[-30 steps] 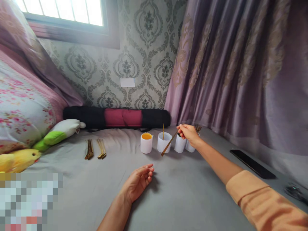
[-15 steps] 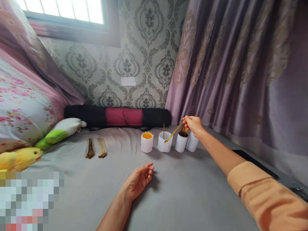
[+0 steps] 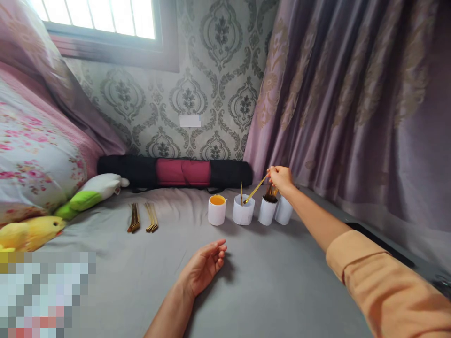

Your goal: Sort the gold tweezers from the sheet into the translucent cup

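Slanting below R hand (image 3: 281, 178): stick (image 3: 256, 189)

No lettering, brand, number or sign can be read here, neither on the white cups (image 3: 216, 216) nor on the white slip (image 3: 190, 121) on the patterned wall (image 3: 151, 105).

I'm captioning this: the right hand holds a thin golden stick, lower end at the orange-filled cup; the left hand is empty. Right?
Not quite: the head view shows the right hand holding the thin golden stick, lower end at the widest white cup, not the orange-filled cup; the left hand is empty.
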`<state>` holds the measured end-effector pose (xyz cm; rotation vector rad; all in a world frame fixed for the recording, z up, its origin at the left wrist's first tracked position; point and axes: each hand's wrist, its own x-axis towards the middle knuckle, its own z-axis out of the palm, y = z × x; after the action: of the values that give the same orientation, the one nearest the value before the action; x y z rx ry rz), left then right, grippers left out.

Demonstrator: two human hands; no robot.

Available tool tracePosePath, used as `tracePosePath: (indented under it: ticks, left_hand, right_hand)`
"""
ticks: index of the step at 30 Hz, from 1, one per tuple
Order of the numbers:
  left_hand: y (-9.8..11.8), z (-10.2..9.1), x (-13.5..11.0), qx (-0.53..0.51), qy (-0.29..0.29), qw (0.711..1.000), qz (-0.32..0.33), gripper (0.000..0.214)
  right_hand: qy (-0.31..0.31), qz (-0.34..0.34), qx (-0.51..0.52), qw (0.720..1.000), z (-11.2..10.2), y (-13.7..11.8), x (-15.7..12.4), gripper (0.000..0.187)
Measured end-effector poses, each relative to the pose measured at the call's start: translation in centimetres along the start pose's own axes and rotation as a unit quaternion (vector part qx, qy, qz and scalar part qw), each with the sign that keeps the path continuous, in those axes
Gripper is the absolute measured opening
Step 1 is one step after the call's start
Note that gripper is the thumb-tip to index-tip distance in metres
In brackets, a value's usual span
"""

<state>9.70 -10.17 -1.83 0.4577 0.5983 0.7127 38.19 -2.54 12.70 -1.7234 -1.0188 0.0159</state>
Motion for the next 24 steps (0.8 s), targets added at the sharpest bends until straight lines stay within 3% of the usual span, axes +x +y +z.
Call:
tracePosePath:
  ticks: [13,24]
  left_hand:
    - [0.0,0.0,0.1,-0.014,-0.018,1.000,-0.001,0.025]
    - [0.0,-0.2,0.2,-0.019,-0.027,0.999,-0.001,0.025]
  right_hand:
    - [-0.090,-0.050,-0.042,0.994,0.9,-0.9,-0.3,0.024]
    - [-0.169,-0.075,-0.057,0.981,2.9,-0.2,0.0,0.021]
